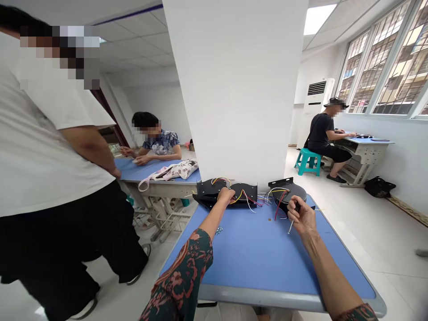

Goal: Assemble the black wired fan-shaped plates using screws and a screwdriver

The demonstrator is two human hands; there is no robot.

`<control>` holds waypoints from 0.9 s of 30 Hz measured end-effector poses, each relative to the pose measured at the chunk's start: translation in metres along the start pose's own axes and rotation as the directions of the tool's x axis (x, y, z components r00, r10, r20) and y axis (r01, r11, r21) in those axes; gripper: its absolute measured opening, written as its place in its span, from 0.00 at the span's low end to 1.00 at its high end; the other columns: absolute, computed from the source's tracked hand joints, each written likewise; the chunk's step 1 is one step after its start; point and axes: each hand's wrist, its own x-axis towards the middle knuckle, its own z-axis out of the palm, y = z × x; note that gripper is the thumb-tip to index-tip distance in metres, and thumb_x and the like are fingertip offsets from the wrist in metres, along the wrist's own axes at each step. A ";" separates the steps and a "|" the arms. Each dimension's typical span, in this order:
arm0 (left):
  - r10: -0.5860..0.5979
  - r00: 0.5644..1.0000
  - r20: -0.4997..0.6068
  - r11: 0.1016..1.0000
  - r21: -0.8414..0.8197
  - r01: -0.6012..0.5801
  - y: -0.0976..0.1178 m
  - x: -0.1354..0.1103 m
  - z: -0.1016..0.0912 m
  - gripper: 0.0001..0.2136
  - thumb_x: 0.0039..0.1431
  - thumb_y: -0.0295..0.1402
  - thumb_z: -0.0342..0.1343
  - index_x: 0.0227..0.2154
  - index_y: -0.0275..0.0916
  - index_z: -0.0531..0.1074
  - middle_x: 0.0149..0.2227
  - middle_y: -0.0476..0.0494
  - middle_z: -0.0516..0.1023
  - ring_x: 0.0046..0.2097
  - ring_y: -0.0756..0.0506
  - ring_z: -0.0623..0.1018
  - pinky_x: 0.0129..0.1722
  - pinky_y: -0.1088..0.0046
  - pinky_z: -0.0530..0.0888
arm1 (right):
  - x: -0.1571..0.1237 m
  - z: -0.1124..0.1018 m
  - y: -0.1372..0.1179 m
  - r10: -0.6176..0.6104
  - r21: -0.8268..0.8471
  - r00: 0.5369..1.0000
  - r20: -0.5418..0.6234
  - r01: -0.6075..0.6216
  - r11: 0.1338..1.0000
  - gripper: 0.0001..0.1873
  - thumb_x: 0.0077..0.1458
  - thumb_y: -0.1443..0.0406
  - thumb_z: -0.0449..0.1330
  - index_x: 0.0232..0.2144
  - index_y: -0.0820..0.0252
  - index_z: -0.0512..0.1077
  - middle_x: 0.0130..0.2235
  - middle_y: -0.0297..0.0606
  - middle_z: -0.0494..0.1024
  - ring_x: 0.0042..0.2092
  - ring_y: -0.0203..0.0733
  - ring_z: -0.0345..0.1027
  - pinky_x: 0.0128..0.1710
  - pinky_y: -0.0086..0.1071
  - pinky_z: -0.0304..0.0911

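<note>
**A:** Room first.
**B:** Tiled room. White pillar point(237, 89) dead ahead, barred windows point(374, 67) on the right. A person in a white shirt point(50, 133) stands close on the left. Two co-workers point(323, 133) point(150, 142) sit farther off at their own desks.

**A:** Work area?
**B:** Blue surface point(267, 263) with a grey edge. Black housings point(245, 194) sit at its far end, the left two hard to tell apart. A third housing point(289, 192), with a metal bracket, lies to their right. Loose wires point(257, 200), red, yellow and white, spread between them.

**A:** Hands?
**B:** Left hand point(226, 194) lies on the black housings, fingers point(231, 193) together over the rim. Grip or mere rest: cannot tell. Right hand point(302, 218) is raised just before the third housing, fingers point(294, 206) clamped on a screwdriver point(290, 226), tip down, off the surface.

**A:** Small items?
**B:** A few screws point(219, 230) beside the left wrist, and a small brass-coloured disc point(269, 219) among the wire ends.

**A:** Risks?
**B:** My judgement: the screwdriver tip could snag a wire and tug it loose. A shifting forearm could sweep the screws off the near edge. Housings this close to the end could tip over if pushed.
</note>
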 end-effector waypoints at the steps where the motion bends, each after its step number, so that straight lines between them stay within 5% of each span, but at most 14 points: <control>1: -0.029 0.999 0.027 0.999 -0.045 0.030 0.002 0.001 0.001 0.15 0.65 0.37 0.61 0.50 0.33 0.74 0.47 0.37 0.79 0.45 0.41 0.81 0.44 0.62 0.80 | 0.000 -0.001 0.000 -0.002 -0.001 1.000 0.008 0.002 1.000 0.06 0.53 0.64 0.66 0.33 0.60 0.73 0.24 0.28 0.66 0.17 0.24 0.47 0.09 0.17 0.47; 4: -0.100 0.991 0.095 0.978 -0.173 0.115 0.005 0.000 0.006 0.18 0.68 0.39 0.58 0.56 0.36 0.70 0.56 0.37 0.74 0.52 0.40 0.77 0.51 0.55 0.78 | 0.000 -0.002 0.001 -0.014 0.004 1.000 0.012 0.014 1.000 0.07 0.54 0.64 0.66 0.33 0.61 0.73 0.24 0.28 0.66 0.17 0.24 0.47 0.09 0.17 0.48; 11: -0.138 0.985 0.102 0.906 -0.390 0.167 0.008 -0.008 0.012 0.18 0.68 0.40 0.58 0.56 0.36 0.70 0.56 0.37 0.74 0.52 0.40 0.77 0.51 0.55 0.78 | 0.000 -0.003 0.003 -0.007 0.018 1.000 0.004 0.007 1.000 0.07 0.53 0.63 0.67 0.32 0.61 0.74 0.24 0.28 0.66 0.17 0.24 0.47 0.09 0.16 0.47; 18: -0.066 0.998 -0.010 0.833 -0.550 0.050 0.013 -0.019 0.016 0.14 0.57 0.23 0.66 0.44 0.30 0.70 0.34 0.43 0.74 0.29 0.51 0.77 0.28 0.75 0.79 | 0.002 -0.005 0.002 -0.012 0.011 1.000 0.006 0.012 1.000 0.07 0.52 0.63 0.67 0.32 0.61 0.73 0.24 0.27 0.66 0.17 0.24 0.47 0.09 0.17 0.47; 27: -0.007 0.993 -0.121 0.783 -0.619 -0.069 0.014 -0.060 0.011 0.32 0.53 0.24 0.69 0.59 0.33 0.61 0.30 0.51 0.74 0.20 0.55 0.73 0.20 0.80 0.75 | 0.002 -0.004 0.000 -0.022 0.023 1.000 -0.006 0.022 0.999 0.06 0.52 0.65 0.66 0.31 0.61 0.73 0.23 0.27 0.66 0.17 0.25 0.47 0.08 0.18 0.48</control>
